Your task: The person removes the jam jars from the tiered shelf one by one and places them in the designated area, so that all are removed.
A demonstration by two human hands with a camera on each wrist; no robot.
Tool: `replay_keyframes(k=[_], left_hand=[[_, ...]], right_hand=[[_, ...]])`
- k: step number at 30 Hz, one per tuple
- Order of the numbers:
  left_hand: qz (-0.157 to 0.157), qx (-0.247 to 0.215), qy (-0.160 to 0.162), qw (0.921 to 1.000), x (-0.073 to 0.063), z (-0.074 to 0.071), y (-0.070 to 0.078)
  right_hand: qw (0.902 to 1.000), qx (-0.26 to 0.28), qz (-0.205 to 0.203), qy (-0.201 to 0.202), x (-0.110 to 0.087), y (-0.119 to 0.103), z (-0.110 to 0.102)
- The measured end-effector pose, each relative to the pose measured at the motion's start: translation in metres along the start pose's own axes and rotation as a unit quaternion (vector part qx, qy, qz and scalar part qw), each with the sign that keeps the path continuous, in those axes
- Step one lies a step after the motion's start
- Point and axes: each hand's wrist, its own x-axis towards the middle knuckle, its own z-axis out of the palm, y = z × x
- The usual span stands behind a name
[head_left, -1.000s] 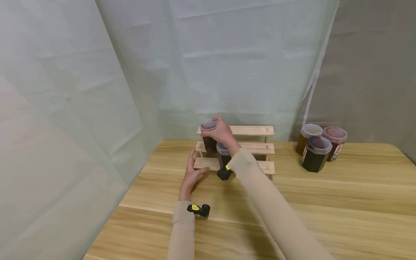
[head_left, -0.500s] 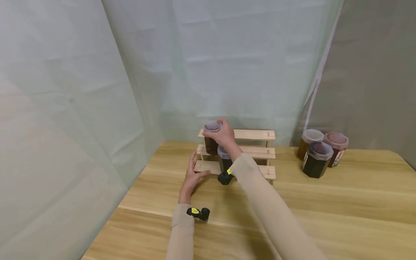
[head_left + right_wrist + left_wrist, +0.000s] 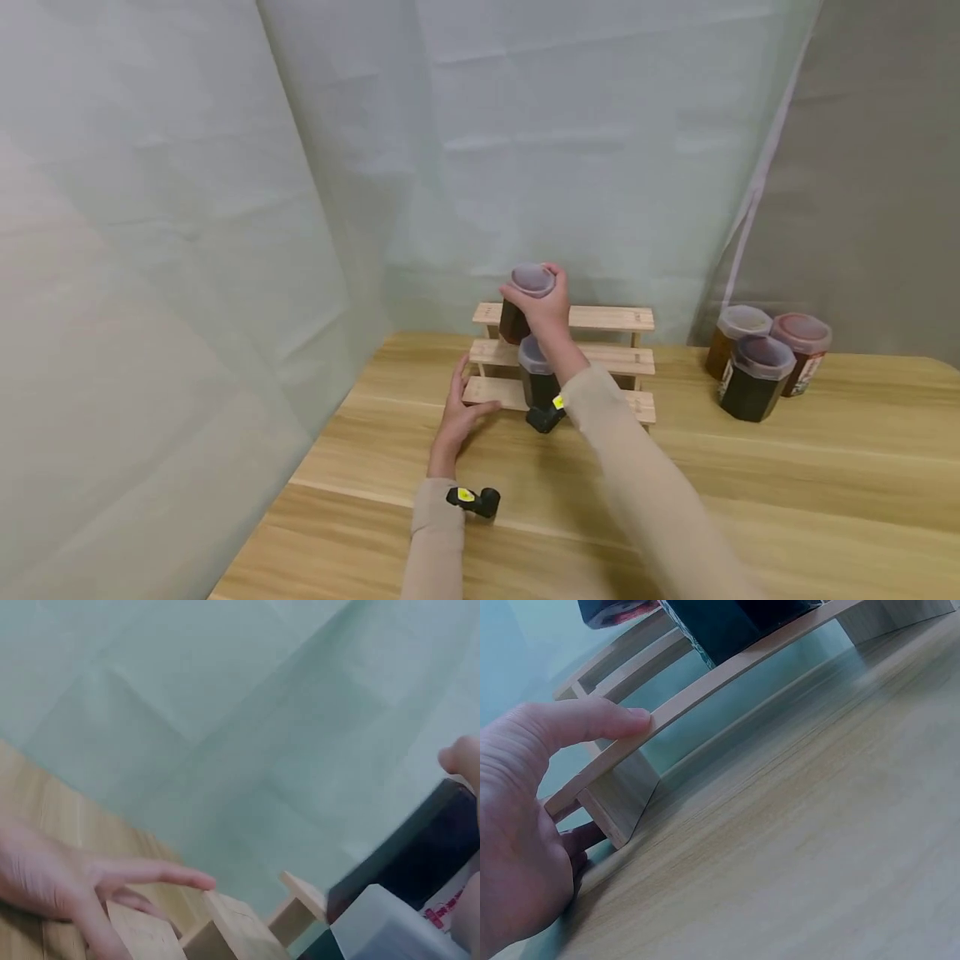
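Observation:
My right hand (image 3: 549, 312) grips a dark jar (image 3: 515, 321) with a clear lid near its top, above the middle step of a small three-step wooden rack (image 3: 611, 318). Another dark jar (image 3: 538, 385) stands on the lowest step, partly hidden by the right wrist. In the right wrist view the gripped jar (image 3: 409, 851) is tilted, just behind the lower jar's lid (image 3: 397, 930). My left hand (image 3: 455, 421) holds the rack's left end. Its thumb (image 3: 592, 721) presses the front edge of the lowest board, and other fingers reach behind the end support.
On the right of the wooden table (image 3: 847, 483) three lidded jars stand close together: an amber one (image 3: 722, 346), a dark one (image 3: 752, 387) and a reddish one (image 3: 806, 354). A pale cloth (image 3: 562, 167) hangs behind the rack, another on the left.
My right hand has moved the jar to the right and slightly up relative to the rack. The left hand stays at the rack's end. The head view has shifted a little.

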Motion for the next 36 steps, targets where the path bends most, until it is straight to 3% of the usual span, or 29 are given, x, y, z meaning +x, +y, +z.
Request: replay_keyframes(k=[8,15,20,25,27,32,36], left_hand=[[0.004,0.014,0.014,0.9998,0.011,0.008,-0.025],[0.0,0.007,0.007,0.9999,0.013,0.005,-0.016],[0.012,0.016,0.008,0.9998,0.014,-0.001,-0.023],[0.062,0.033,0.01,0.9975,0.012,-0.005,-0.024],[0.067,0.035,0.012,0.9971,0.012,-0.006,-0.023],[0.022,0.023,0.01,0.9994,0.014,-0.006,-0.022],[0.009,0.021,0.002,0.9997,0.016,-0.005,-0.02]], right_hand=[[0.9936,0.011,-0.109,0.027,0.007,-0.018,-0.022],[0.9882,0.001,-0.145,0.05,0.018,-0.048,-0.049],[0.9881,0.018,-0.134,0.073,0.019,-0.063,-0.075],[0.9848,0.023,-0.129,0.114,0.013,-0.07,-0.103],[0.9837,0.026,-0.124,0.128,0.007,-0.068,-0.116],[0.9848,0.012,-0.087,0.149,-0.014,-0.054,-0.152],[0.9833,-0.002,-0.056,0.173,-0.027,-0.039,-0.179]])
